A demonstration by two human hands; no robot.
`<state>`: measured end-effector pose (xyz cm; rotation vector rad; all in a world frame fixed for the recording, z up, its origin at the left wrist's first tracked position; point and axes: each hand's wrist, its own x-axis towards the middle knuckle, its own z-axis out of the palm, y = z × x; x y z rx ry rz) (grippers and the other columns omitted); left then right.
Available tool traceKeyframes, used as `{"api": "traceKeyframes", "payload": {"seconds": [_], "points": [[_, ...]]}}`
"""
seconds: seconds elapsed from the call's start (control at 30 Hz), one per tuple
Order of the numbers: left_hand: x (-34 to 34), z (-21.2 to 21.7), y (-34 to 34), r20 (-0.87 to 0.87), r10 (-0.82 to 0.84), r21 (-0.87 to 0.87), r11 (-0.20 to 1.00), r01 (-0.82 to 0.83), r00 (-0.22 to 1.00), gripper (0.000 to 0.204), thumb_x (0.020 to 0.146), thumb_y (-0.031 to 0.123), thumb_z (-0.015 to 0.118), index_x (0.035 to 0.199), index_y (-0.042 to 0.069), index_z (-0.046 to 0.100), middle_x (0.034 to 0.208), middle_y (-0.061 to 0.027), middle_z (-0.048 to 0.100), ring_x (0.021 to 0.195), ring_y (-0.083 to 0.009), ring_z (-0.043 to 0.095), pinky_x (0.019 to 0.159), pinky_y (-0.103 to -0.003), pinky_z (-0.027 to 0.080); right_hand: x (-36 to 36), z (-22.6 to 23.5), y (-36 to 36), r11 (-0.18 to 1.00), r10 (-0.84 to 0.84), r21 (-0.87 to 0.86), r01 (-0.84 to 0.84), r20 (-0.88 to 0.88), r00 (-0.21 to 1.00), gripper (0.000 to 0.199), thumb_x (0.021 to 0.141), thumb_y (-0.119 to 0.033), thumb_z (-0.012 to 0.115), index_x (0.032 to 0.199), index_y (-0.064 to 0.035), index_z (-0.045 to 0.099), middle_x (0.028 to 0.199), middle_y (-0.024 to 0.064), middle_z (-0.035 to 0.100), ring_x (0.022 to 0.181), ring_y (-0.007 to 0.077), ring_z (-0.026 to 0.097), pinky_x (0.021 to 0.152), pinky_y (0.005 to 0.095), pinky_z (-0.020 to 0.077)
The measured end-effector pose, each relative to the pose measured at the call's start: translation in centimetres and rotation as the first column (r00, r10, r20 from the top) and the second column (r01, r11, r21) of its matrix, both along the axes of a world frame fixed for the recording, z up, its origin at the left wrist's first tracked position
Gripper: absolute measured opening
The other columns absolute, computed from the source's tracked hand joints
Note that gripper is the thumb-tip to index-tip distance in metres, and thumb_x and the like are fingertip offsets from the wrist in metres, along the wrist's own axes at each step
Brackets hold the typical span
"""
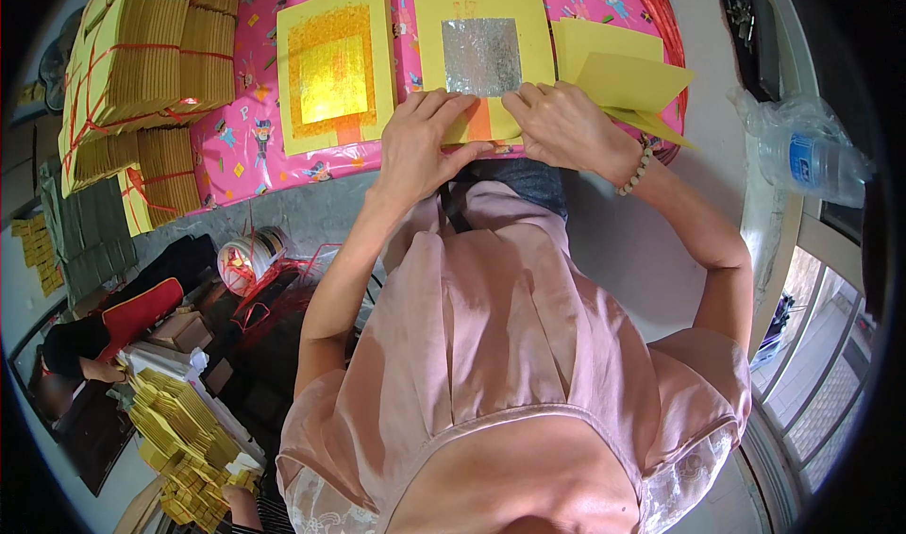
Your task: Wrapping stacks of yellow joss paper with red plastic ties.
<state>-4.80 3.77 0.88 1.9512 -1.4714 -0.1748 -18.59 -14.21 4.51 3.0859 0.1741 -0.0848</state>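
Note:
A yellow sheet of joss paper [429, 25] with a silver foil square [481, 58] lies in front of me. My left hand [425, 142] rests on its near left part, fingertips just below the foil and thumb stretched apart toward the table edge. At the near right part, my right hand [562, 124] has its fingers curled in and pressed together on the paper. An orange-red printed strip shows between the hands. What lies under the right fingers is hidden. Left of this sheet is another joss paper sheet [288, 81] with a gold foil square.
Tall stacks of yellow paper [146, 53] tied with red string stand at the left on the pink patterned tablecloth [245, 171]. Loose yellow sheets [628, 62] lie at the right. Beyond are a plastic bottle [816, 164], a white bucket [250, 256] and another person [142, 312] at lower left.

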Motion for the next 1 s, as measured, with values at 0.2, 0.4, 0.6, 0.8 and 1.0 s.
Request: {"api": "traceKeyframes", "payload": {"seconds": [0.2, 0.4, 0.6, 0.8, 1.0], "points": [[-0.3, 0.7, -0.5, 0.176, -0.048, 0.037, 0.998, 0.042, 0.983, 0.052, 0.076, 0.03, 0.078, 0.119, 0.005, 0.063, 0.102, -0.0097, 0.063, 0.097, -0.0285, 0.059, 0.085, -0.039, 0.048, -0.3, -0.2, -0.1, 0.996, -0.047, 0.072, 0.047, -0.008, 0.999, 0.03, 0.071, -0.012, 0.066, 0.094, -0.0037, 0.048, 0.077, 0.0103, 0.057, 0.07, 0.0274, 0.066, 0.064, 0.0353, 0.0526], [0.2, 0.7, -0.7, 0.233, -0.141, 0.121, 0.986, 0.115, 0.962, 0.039, 0.081, 0.022, 0.071, 0.115, 0.006, 0.064, 0.099, -0.0081, 0.062, 0.094, -0.0267, 0.061, 0.082, -0.038, 0.05, -0.7, 1.2, 0.9, 0.966, 0.053, 0.225, -0.131, 0.32, 0.946, 0.047, 0.072, -0.015, 0.069, 0.116, -0.0007, 0.055, 0.107, 0.0131, 0.06, 0.093, 0.0297, 0.063, 0.084, 0.0422, 0.0507], [0.3, 0.8, -1.0, 0.241, -0.132, 0.107, 0.988, 0.109, 0.961, 0.031, 0.083, 0.018, 0.071, 0.112, 0.008, 0.065, 0.093, -0.0076, 0.062, 0.085, -0.027, 0.062, 0.075, -0.038, 0.052, -5.0, 1.9, 5.0, 0.863, 0.3, 0.348, -0.367, 0.234, 0.925, 0.017, 0.074, -0.022, 0.064, 0.081, -0.0087, 0.056, 0.077, 0.0027, 0.054, 0.077, 0.0191, 0.057, 0.07, 0.0305, 0.0455], [0.5, 1.1, -1.2, 0.208, -0.144, 0.152, 0.982, 0.114, 0.967, 0.029, 0.087, 0.018, 0.067, 0.116, 0.009, 0.067, 0.1, -0.0078, 0.066, 0.085, -0.028, 0.064, 0.074, -0.039, 0.053, -10.5, -3.9, 4.4, 0.852, -0.145, 0.364, 0.377, -0.527, 0.837, 0.021, 0.079, -0.014, 0.06, 0.093, 0.001, 0.062, 0.095, 0.0162, 0.066, 0.095, 0.0328, 0.064, 0.08, 0.0441, 0.0508], [0.6, 1.0, -1.2, 0.226, -0.138, 0.123, 0.986, 0.112, 0.964, 0.027, 0.087, 0.02, 0.068, 0.111, 0.008, 0.067, 0.093, -0.0079, 0.064, 0.085, -0.0277, 0.064, 0.073, -0.039, 0.053, -14.0, -7.1, 3.5, 0.701, -0.627, 0.505, 0.504, 0.098, 0.773, 0.02, 0.084, -0.012, 0.061, 0.099, -0.0008, 0.067, 0.088, 0.0186, 0.067, 0.084, 0.0413, 0.064, 0.077, 0.0488, 0.0519]]}}
